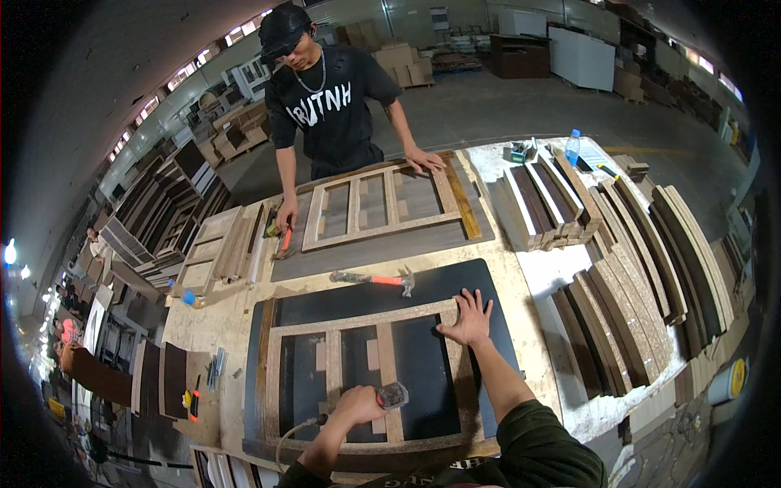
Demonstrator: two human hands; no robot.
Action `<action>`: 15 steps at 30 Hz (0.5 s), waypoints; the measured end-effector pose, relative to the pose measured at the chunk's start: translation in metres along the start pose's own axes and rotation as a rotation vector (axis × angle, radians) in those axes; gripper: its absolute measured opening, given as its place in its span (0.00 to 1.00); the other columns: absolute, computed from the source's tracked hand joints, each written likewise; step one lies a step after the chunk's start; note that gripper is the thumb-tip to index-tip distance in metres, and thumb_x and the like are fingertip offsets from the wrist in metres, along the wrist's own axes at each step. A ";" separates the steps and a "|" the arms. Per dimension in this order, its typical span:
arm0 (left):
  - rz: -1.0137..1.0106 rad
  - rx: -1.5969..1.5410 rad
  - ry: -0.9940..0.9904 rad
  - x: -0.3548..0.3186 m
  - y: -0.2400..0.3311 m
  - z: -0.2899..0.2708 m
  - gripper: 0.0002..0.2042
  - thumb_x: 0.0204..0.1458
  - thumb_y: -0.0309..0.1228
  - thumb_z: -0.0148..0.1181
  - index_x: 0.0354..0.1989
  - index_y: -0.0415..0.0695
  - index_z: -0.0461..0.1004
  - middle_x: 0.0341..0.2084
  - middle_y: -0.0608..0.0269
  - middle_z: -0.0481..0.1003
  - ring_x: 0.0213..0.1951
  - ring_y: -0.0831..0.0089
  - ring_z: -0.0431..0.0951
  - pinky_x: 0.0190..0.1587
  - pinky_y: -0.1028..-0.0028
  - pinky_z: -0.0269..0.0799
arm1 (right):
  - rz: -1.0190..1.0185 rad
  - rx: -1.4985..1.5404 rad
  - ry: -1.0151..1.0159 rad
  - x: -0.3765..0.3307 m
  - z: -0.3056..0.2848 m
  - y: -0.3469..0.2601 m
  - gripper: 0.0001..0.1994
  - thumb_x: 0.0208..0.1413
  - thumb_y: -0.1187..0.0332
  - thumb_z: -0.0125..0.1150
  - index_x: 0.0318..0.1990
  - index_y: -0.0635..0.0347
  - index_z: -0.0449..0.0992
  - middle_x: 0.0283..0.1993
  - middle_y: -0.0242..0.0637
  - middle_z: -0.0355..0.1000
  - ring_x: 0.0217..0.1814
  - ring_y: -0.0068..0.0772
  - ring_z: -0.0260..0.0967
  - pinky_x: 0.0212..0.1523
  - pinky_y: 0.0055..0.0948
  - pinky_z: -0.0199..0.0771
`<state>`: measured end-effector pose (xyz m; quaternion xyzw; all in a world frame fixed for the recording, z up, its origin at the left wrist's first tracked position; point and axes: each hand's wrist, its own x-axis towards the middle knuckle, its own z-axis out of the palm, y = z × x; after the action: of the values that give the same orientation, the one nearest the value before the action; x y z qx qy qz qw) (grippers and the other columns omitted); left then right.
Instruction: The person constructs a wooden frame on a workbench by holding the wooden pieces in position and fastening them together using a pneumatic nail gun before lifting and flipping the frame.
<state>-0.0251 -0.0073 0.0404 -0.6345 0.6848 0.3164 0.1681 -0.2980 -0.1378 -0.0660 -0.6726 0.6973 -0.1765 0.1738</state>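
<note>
- The wooden frame point(358, 321) lay flat on a dark panel point(439, 285) on the workbench point(211, 321), just in front of the person; every place below is told from this frame.
- The right hand point(468, 320) rested palm down on the frame's far right corner, fingers spread wide and flat, holding nothing.
- The left hand point(355, 404) hovered over the frame's near rail, fingers wrapped tight round a nail gun point(390, 395) whose metal nose pointed right along the rail.
- A hose point(291, 435) ran from the tool off the near left corner of the frame.
- A hammer point(373, 279) with an orange grip lay just beyond the frame's far rail, on the edge of the dark panel.
- Farther beyond the frame, a second wooden frame point(382, 203) lay on a grey panel point(374, 244).
- A co-worker point(329, 98) in a black shirt stood at the bench's far side, one hand point(423, 159) flat on the second frame's corner, the other hand point(285, 215) by an orange tool point(285, 240) at its left end.
- To the right of the frame, well apart, stacks of cut boards point(618, 268) leaned in rows.
- A plastic bottle point(573, 146) with a blue cap stood beyond those stacks, far right of the frame.
</note>
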 end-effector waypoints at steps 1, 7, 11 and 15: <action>0.000 -0.001 -0.001 -0.001 0.001 0.000 0.22 0.40 0.47 0.61 0.32 0.38 0.79 0.33 0.43 0.77 0.40 0.48 0.77 0.44 0.59 0.74 | 0.002 -0.002 -0.004 0.000 0.000 0.000 0.48 0.32 0.37 0.65 0.63 0.49 0.60 0.72 0.34 0.46 0.77 0.43 0.29 0.71 0.56 0.22; -0.012 0.006 -0.004 -0.006 0.006 -0.006 0.21 0.38 0.45 0.61 0.32 0.38 0.79 0.33 0.43 0.77 0.39 0.48 0.77 0.43 0.58 0.74 | 0.004 -0.005 -0.011 0.000 -0.001 -0.001 0.49 0.32 0.37 0.64 0.64 0.50 0.60 0.72 0.33 0.46 0.77 0.42 0.29 0.71 0.56 0.22; -0.014 -0.001 -0.001 0.000 0.000 0.000 0.20 0.38 0.44 0.61 0.31 0.37 0.79 0.33 0.43 0.77 0.39 0.48 0.78 0.43 0.59 0.74 | 0.009 -0.005 -0.018 0.000 -0.002 -0.001 0.49 0.32 0.36 0.64 0.64 0.50 0.59 0.72 0.33 0.45 0.77 0.42 0.29 0.71 0.55 0.22; 0.000 -0.011 -0.001 0.004 -0.003 0.004 0.20 0.39 0.44 0.60 0.31 0.37 0.79 0.33 0.43 0.77 0.39 0.49 0.78 0.43 0.59 0.74 | 0.011 -0.005 -0.025 0.000 -0.005 -0.004 0.49 0.32 0.37 0.64 0.64 0.51 0.60 0.72 0.33 0.45 0.77 0.42 0.29 0.72 0.55 0.22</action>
<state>-0.0232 -0.0075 0.0345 -0.6352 0.6830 0.3206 0.1651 -0.2973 -0.1375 -0.0599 -0.6715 0.6991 -0.1653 0.1818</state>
